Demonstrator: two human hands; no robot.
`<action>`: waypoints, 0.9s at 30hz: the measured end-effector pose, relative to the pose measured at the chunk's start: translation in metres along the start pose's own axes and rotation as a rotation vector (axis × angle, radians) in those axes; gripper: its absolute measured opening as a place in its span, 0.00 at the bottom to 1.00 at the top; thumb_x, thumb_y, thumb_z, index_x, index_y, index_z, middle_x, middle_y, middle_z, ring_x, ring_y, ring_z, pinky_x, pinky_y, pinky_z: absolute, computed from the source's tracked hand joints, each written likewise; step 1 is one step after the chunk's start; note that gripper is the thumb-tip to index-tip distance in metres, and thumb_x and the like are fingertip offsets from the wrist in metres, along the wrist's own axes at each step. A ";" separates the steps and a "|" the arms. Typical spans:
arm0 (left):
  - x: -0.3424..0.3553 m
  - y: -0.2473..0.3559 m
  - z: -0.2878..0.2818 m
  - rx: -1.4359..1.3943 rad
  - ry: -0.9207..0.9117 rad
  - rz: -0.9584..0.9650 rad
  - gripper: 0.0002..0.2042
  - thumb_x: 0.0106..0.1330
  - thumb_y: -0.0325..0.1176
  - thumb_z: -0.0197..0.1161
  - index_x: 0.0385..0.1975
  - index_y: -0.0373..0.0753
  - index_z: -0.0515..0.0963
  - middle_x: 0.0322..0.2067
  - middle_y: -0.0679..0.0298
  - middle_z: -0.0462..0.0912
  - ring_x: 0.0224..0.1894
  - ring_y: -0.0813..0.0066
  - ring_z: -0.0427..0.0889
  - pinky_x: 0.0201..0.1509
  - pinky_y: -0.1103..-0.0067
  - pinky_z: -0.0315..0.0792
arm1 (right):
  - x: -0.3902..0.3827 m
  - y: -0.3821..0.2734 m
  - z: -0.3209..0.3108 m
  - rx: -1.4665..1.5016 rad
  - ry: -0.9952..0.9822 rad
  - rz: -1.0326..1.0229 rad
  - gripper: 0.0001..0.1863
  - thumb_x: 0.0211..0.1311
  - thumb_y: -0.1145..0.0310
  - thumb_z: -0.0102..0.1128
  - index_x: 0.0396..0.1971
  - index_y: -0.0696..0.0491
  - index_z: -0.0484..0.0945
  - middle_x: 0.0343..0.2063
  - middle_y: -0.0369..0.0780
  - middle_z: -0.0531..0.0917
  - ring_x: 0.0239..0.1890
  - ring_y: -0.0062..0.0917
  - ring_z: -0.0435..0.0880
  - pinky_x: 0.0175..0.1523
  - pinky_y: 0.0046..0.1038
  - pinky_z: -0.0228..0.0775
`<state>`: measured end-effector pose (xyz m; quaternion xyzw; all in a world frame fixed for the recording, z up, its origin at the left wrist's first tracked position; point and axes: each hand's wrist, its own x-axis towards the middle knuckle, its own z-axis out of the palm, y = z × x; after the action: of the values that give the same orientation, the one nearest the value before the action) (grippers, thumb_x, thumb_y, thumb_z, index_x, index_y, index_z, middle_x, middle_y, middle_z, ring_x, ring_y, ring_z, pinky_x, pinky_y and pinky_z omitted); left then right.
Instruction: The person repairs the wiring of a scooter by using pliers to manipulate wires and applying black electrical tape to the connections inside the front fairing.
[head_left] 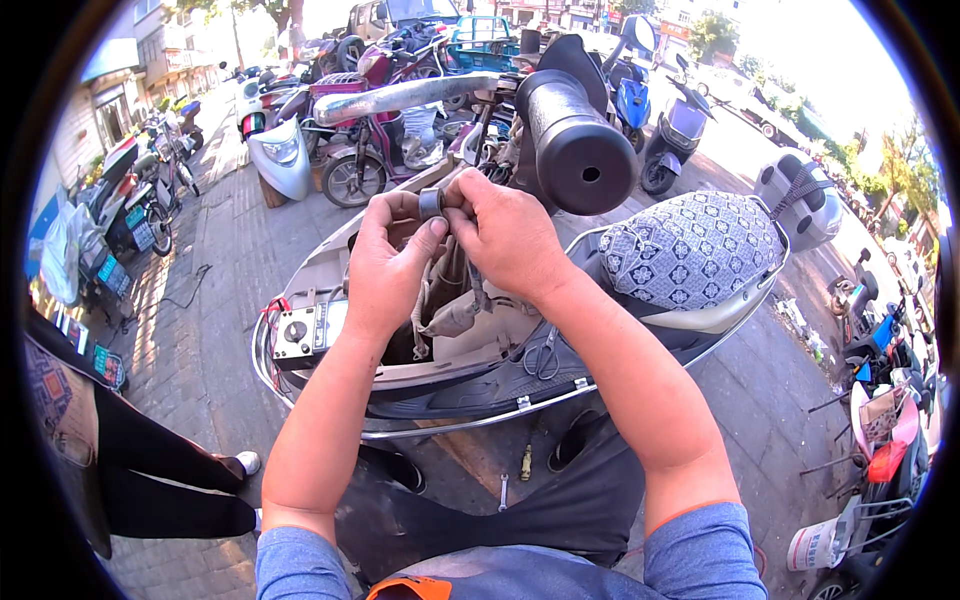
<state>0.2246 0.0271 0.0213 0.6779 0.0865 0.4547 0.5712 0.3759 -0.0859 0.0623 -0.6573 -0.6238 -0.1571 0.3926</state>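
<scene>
A small dark roll of tape (430,203) is pinched between my two hands, above the opened front body of an electric scooter. My left hand (388,245) holds it from the left with thumb and fingers. From the other side, my right hand (508,232) grips its edge, fingers curled. Just beyond my right hand the black handlebar grip (580,145) points toward me, and a bare silver handlebar (410,97) reaches left. Below my hands, wires and a cloth-like bundle (450,312) hang in the open body.
Scissors (541,357) lie on the footboard; a metal-faced box (297,330) with a knob sits left. The scooter seat (690,248) has a patterned cover. A wrench (503,492) and yellow-handled tool (527,462) lie below. A person's legs (160,470) stand left; parked scooters surround us.
</scene>
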 end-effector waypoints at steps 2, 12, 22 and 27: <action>0.006 0.001 -0.001 0.012 -0.004 0.003 0.22 0.78 0.31 0.71 0.65 0.34 0.72 0.52 0.60 0.84 0.51 0.77 0.85 0.54 0.76 0.85 | 0.000 -0.001 -0.003 -0.010 -0.035 0.006 0.09 0.71 0.69 0.65 0.46 0.55 0.79 0.34 0.46 0.90 0.41 0.49 0.91 0.46 0.48 0.80; 0.017 0.004 0.001 -0.007 0.021 -0.339 0.18 0.82 0.44 0.67 0.61 0.39 0.79 0.38 0.70 0.82 0.33 0.85 0.80 0.30 0.82 0.76 | -0.008 -0.001 -0.001 -0.125 -0.038 -0.152 0.12 0.62 0.73 0.66 0.45 0.55 0.82 0.40 0.46 0.88 0.49 0.46 0.87 0.57 0.47 0.80; 0.012 0.007 -0.013 0.237 -0.235 -0.184 0.14 0.79 0.34 0.69 0.57 0.32 0.85 0.47 0.64 0.90 0.47 0.80 0.86 0.52 0.77 0.82 | -0.005 -0.006 -0.003 -0.108 0.038 -0.164 0.03 0.66 0.73 0.67 0.38 0.53 0.84 0.37 0.43 0.86 0.45 0.44 0.89 0.51 0.45 0.82; 0.021 0.018 -0.015 0.168 -0.277 -0.376 0.10 0.74 0.32 0.73 0.49 0.35 0.87 0.43 0.67 0.88 0.42 0.79 0.87 0.47 0.77 0.85 | -0.008 -0.013 -0.004 -0.177 0.025 -0.194 0.03 0.66 0.73 0.66 0.38 0.52 0.83 0.38 0.43 0.84 0.47 0.44 0.87 0.50 0.46 0.80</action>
<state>0.2185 0.0453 0.0463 0.7509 0.1698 0.2342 0.5937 0.3634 -0.0959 0.0633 -0.6239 -0.6633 -0.2570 0.3236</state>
